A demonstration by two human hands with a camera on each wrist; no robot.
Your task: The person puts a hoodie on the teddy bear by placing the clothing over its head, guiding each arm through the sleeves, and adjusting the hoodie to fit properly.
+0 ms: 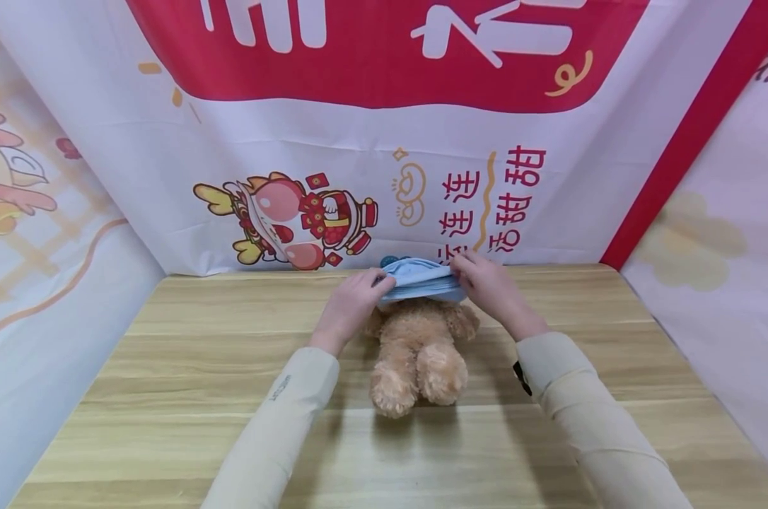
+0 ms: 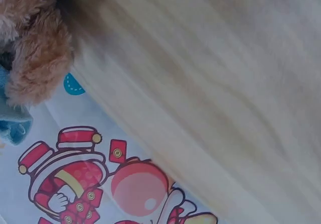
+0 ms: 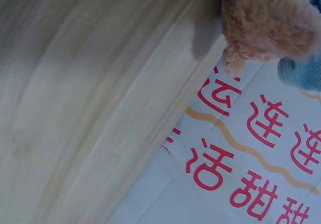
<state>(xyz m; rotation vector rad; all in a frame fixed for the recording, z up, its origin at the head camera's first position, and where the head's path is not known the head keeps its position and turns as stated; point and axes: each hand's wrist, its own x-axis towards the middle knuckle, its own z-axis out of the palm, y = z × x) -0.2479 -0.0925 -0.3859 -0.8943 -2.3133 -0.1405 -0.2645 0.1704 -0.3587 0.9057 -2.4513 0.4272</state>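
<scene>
A tan curly plush toy (image 1: 416, 339) is on the wooden table in the head view, legs toward me. Pleated light blue fabric, resembling a face mask (image 1: 422, 283), stretches across its head end and hides the head. My left hand (image 1: 353, 300) pinches the left edge of this mask between thumb and fingers. At the right edge my right hand (image 1: 491, 286) grips it in the same way. Both wrist views show only parts of the toy: tan fur (image 2: 40, 58) beside fuzzy blue material (image 2: 14, 121) in the left, tan fur (image 3: 271, 23) and blue material (image 3: 303, 73) in the right.
The wood-grain table (image 1: 231, 367) ends at a white and red printed backdrop (image 1: 333, 134) just behind the toy. Printed cloth walls stand on the left (image 1: 59, 212) and right (image 1: 708, 212). A black band (image 1: 522, 378) shows at the right cuff.
</scene>
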